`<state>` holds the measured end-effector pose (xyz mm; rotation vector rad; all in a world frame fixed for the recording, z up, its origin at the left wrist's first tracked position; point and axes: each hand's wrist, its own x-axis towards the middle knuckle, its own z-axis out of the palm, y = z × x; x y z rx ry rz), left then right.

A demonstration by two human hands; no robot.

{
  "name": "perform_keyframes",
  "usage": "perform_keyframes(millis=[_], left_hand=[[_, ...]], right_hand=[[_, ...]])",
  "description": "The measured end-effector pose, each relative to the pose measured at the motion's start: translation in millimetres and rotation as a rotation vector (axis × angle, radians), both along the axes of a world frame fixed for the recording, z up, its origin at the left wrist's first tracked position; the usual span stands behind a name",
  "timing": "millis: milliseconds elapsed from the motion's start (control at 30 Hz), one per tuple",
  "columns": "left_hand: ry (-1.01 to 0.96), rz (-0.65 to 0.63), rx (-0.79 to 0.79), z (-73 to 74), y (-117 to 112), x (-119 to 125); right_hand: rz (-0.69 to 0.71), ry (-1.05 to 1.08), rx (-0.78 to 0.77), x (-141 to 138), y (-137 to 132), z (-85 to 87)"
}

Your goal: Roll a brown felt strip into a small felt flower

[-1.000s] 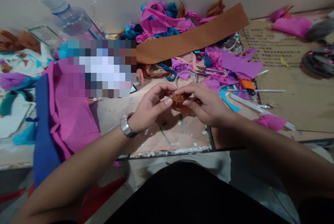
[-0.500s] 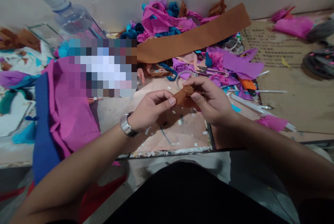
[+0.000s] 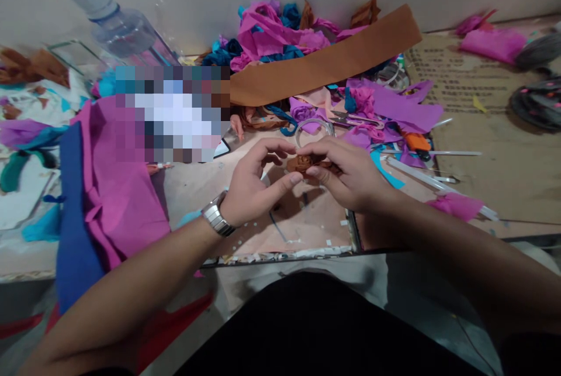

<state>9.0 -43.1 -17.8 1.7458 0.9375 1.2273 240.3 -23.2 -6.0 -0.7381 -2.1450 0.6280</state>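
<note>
My left hand (image 3: pixel 254 180), with a metal watch (image 3: pixel 215 216) on its wrist, and my right hand (image 3: pixel 346 174) meet above the work board (image 3: pixel 289 230). Between their fingertips sits a small brown crepe-paper rosette (image 3: pixel 303 162). Both hands pinch it, the left thumb and fingers from the left side, the right fingers over its top and right. Just behind the hands lies a clear tape ring (image 3: pixel 312 128).
A long brown paper strip (image 3: pixel 324 66) lies across a heap of pink, purple and blue crepe paper (image 3: pixel 280 34). Pink and blue sheets (image 3: pixel 109 189) hang at the left. A plastic bottle (image 3: pixel 114 25) lies at the back left. Scissors (image 3: pixel 355 120) and thin sticks (image 3: pixel 421 171) lie to the right.
The brown piece has been turned and brought down between both hands. My left fingers have opened and re-gripped it closer to my right hand.
</note>
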Motion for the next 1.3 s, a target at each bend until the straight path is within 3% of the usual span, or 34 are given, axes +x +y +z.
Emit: perform_keyframes(millis=[267, 467, 733, 1000, 1300], left_hand=[[-0.046, 0.019, -0.050, -4.0, -3.1, 1.8], [-0.057, 0.029, -0.021, 0.4, -3.4, 0.6], [-0.198, -0.016, -0.095, 5.8, -1.0, 2.7], [-0.216, -0.069, -0.177, 4.7, -0.1, 1.8], [-0.210, -0.068, -0.156, 3.7, 1.4, 1.2]], right_hand=[[0.034, -0.064, 0.034, -1.0, -0.3, 0.3], [-0.041, 0.025, -0.012, -1.1, -3.7, 1.1], [-0.026, 0.108, 0.000, -1.7, -3.6, 1.6], [-0.043, 0.076, -0.046, -0.2, -5.8, 3.6], [-0.016, 0.071, -0.081, -0.2, -5.8, 5.1]])
